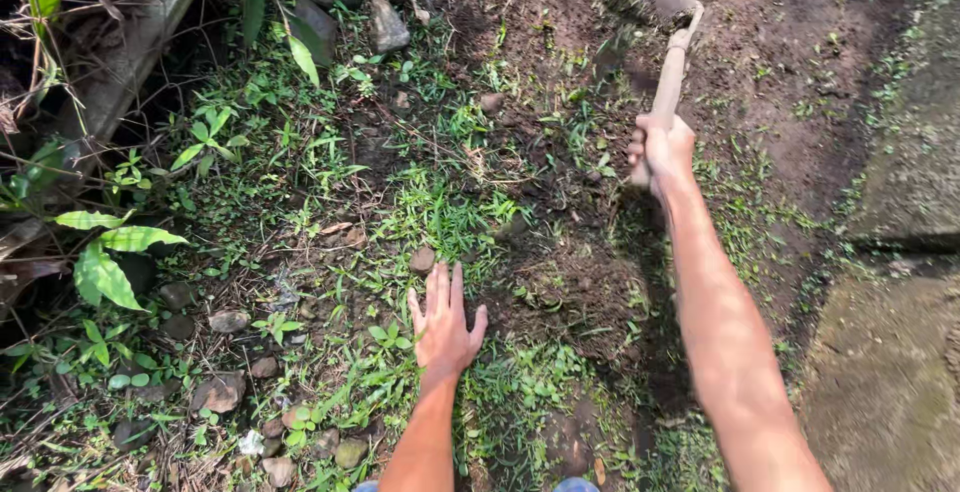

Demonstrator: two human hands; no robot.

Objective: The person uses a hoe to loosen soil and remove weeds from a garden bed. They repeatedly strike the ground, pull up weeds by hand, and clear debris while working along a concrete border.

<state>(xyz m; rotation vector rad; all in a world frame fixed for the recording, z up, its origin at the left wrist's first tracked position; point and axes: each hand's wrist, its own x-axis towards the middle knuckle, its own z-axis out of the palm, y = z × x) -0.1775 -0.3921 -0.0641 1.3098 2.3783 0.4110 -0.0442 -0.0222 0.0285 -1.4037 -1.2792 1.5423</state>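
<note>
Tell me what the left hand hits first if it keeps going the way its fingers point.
The left hand lies flat on the grass, fingers pointing up the picture. Just past the fingertips sits a small stone, slightly left of that line, so it likely meets that first; otherwise only grass.

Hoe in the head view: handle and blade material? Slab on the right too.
Hoe handle: looks like bare wood, pale tan, matte and unpainted; right hand grips its end. Blade: probably metal, dark, dull and soil-caked, so the finish is hard to tell. Slab: seems concrete or stone, grey and rough, with greenish growth. Left hand lies flat on the grass.
</note>
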